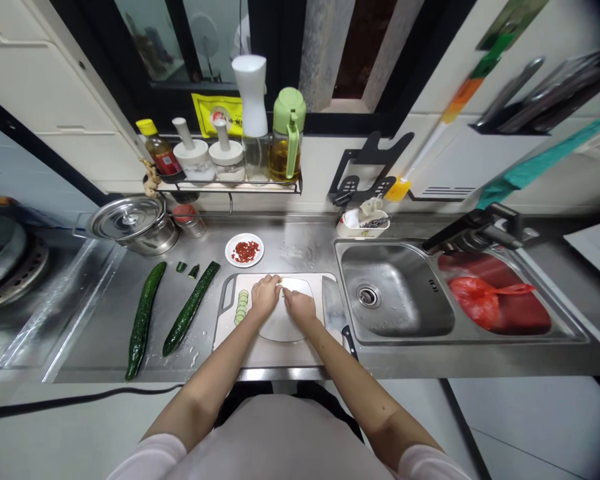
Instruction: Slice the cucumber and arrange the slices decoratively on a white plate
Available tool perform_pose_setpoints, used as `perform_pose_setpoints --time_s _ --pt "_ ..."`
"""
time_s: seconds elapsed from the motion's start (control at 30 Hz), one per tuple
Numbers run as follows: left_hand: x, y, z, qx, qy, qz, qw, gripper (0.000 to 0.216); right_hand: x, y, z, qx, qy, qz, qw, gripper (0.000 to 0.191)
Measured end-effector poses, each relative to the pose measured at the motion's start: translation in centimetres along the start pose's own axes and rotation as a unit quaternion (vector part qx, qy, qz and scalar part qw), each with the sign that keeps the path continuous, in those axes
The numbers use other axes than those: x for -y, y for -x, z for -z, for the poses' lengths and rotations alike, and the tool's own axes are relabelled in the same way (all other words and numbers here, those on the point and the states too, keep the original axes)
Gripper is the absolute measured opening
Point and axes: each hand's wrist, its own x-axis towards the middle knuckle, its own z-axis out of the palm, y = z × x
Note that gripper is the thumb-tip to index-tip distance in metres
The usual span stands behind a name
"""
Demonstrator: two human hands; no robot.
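My left hand (266,297) and my right hand (299,307) meet over a white plate (286,331) on a cutting board (230,337). Both hands have their fingers drawn in near the plate's far side. A small pale bit shows at the left fingertips, too small to name; whatever the right fingers pinch is hidden. Left of the plate, an overlapping row of cucumber slices (241,308) lies on the board. A knife (350,341) with a black handle rests at the board's right edge, its blade partly covered by my right forearm.
Two cucumbers (147,320) (192,310) and cut ends (194,271) lie at left. Behind the board stands a small dish (245,251) of red pieces. A lidded pot (135,223) is back left, a double sink (397,293) right, and a bottle rack (230,185) above.
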Motion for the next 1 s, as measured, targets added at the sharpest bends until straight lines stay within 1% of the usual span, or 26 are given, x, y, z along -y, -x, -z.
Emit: perform_pose_setpoints --time_s 0.27,0.43,0.53,0.67,0.77,0.83,0.9,1.0 --pt "-0.1 0.0 0.2 0.004 0.005 -0.005 1.000 0.022 0.2 -0.2 0.3 -0.005 -0.004 0.000 1.000 0.039" --pt "-0.1 0.1 0.3 0.001 0.001 -0.005 1.000 0.022 0.3 -0.2 0.3 -0.008 -0.026 -0.005 1.000 0.040" --pt "-0.1 0.2 0.3 -0.001 0.007 -0.006 1.000 0.022 0.0 0.0 0.4 -0.028 -0.066 -0.021 0.997 0.040" --pt "-0.1 0.2 0.3 -0.011 0.021 -0.012 1.000 0.021 -1.2 0.6 0.5 -0.067 -0.122 -0.051 0.989 0.041" --pt "0.2 0.5 0.5 -0.041 0.057 -0.018 0.997 0.023 -2.2 1.4 0.2 -0.089 -0.152 -0.068 0.982 0.040" --pt "0.8 1.1 0.7 -0.078 0.092 -0.003 0.993 0.024 -2.7 2.1 -0.1 -0.102 -0.168 -0.075 0.978 0.040" --pt "1.8 2.3 0.9 -0.121 0.132 0.028 0.983 0.023 -3.2 2.8 -0.4 -0.118 -0.183 -0.077 0.973 0.040" --pt "4.0 5.1 1.0 -0.181 0.192 0.087 0.961 0.025 -3.8 3.7 -0.9 -0.141 -0.208 -0.074 0.965 0.041"
